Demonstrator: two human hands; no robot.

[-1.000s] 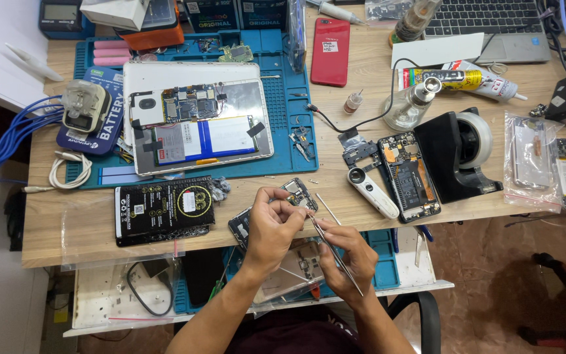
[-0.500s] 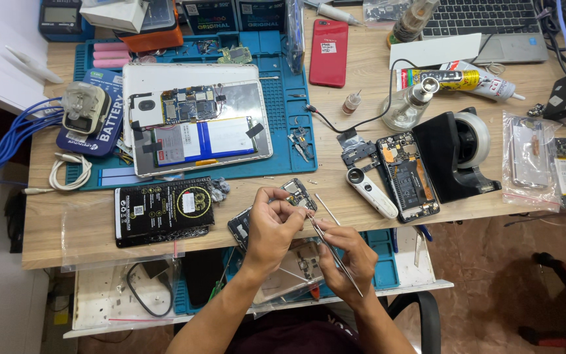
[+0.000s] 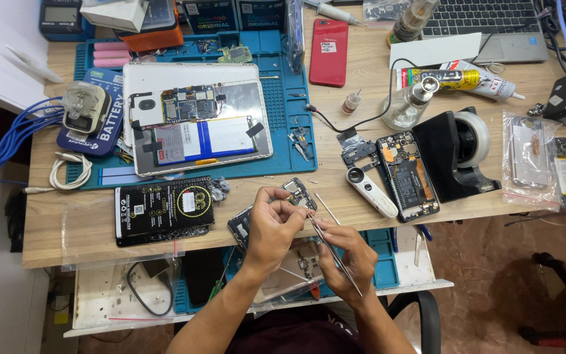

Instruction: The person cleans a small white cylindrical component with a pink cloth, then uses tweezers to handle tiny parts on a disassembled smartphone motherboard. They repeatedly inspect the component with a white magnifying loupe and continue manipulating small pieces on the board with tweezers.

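My left hand (image 3: 272, 226) grips a small opened phone with its circuit board (image 3: 296, 192) showing, held over the wooden table's (image 3: 86, 229) front edge. My right hand (image 3: 347, 257) pinches thin metal tweezers (image 3: 325, 239) whose tip reaches the board just under my left fingers. Beside my left hand lies a black flat battery pack (image 3: 164, 210). Under my hands a lower pull-out shelf (image 3: 420, 272) carries a blue mat and a clear plastic part (image 3: 294, 269).
On the blue work mat (image 3: 283, 105) lies an opened tablet (image 3: 198, 118). An opened black phone (image 3: 407, 176), a white magnifier (image 3: 369, 190), a black tape dispenser (image 3: 456, 154), a glass bottle (image 3: 411, 105), a red phone (image 3: 329, 52) and a laptop (image 3: 479, 26) stand to the right.
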